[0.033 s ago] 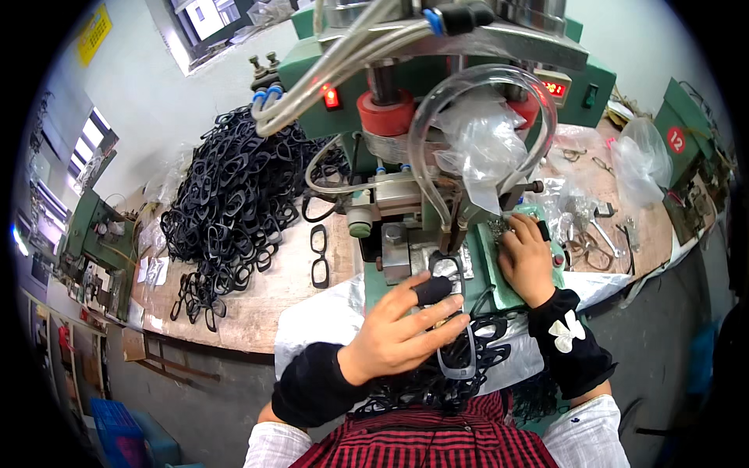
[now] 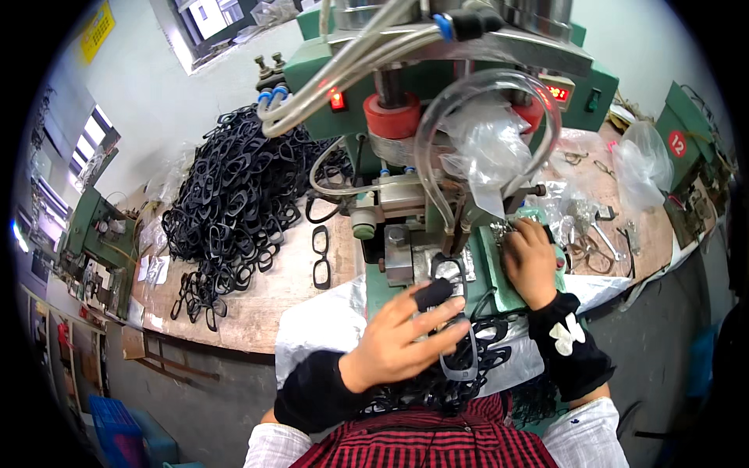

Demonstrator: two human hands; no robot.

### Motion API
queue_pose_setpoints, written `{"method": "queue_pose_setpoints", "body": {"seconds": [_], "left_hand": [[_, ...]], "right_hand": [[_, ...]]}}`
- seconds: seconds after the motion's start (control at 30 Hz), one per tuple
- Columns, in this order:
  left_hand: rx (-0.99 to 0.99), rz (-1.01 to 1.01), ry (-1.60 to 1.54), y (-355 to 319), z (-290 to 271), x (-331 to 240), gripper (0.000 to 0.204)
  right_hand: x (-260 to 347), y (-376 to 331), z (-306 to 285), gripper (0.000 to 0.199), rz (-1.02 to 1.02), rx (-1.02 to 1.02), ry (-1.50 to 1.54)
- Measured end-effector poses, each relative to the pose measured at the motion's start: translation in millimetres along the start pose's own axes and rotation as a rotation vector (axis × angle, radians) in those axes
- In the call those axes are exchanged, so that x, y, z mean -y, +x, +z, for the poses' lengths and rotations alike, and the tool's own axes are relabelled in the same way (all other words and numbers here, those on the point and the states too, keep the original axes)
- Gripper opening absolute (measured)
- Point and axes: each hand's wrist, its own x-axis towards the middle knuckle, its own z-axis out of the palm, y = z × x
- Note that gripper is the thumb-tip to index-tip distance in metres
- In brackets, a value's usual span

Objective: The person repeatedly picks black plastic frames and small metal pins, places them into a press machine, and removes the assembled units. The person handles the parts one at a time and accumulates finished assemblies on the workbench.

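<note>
Head view, and we're on the left hand (image 2: 402,339), its fingers drawn narrow around the middle of a dark eyeglass frame (image 2: 459,374). We make that a hold, though the underside of the grip is hidden. The frame's far rim sits under the tooling of the green press (image 2: 304,70), its near rim pokes out toward us, just above a heap of black frames (image 2: 421,399) by the apron (image 2: 437,437). One of those left fingers wears a black finger cover (image 2: 433,294).

Across to the right hand (image 2: 530,261)! It's bent over the green tray (image 2: 503,295), near small metal parts (image 2: 499,228); its fingertips are tucked out of sight, so we can't tell whether they've pinched anything.

What's changed? Very little: the whole view has slid a touch, the right fingers look slightly more curled, and the frame has kept its place at the press. We'd judge the work to be at the same stage, left side steadying, right side busy among the small parts.

Off to the left, a big pile of black frames (image 2: 234,187) crowds the surface (image 2: 257,312), with a single black frame (image 2: 321,259) lying apart from it.
</note>
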Motion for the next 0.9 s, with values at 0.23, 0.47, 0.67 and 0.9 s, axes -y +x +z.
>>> {"method": "queue_pose_setpoints", "body": {"seconds": [0.23, 0.47, 0.67, 0.9], "left_hand": [[-0.674, -0.61, 0.455, -66.5, -67.6, 35.3, 0.037], [0.519, -0.293, 0.693, -117.9, -78.4, 194.9, 0.049], [0.245, -0.589, 0.952, -94.9, -93.7, 227.1, 0.028], [0.133, -0.88, 1.241, -131.5, -82.9, 300.6, 0.024]], "right_hand": [[-77.6, -45.7, -9.5, 0.012, 0.615, -0.148, 0.292], [-15.7, -11.8, 14.5, 0.017, 0.513, -0.136, 0.478], [-4.4, -25.3, -1.5, 0.016, 0.625, -0.097, 0.614], [2.0, -48.6, -31.8, 0.012, 0.741, -0.207, 0.631]]}}
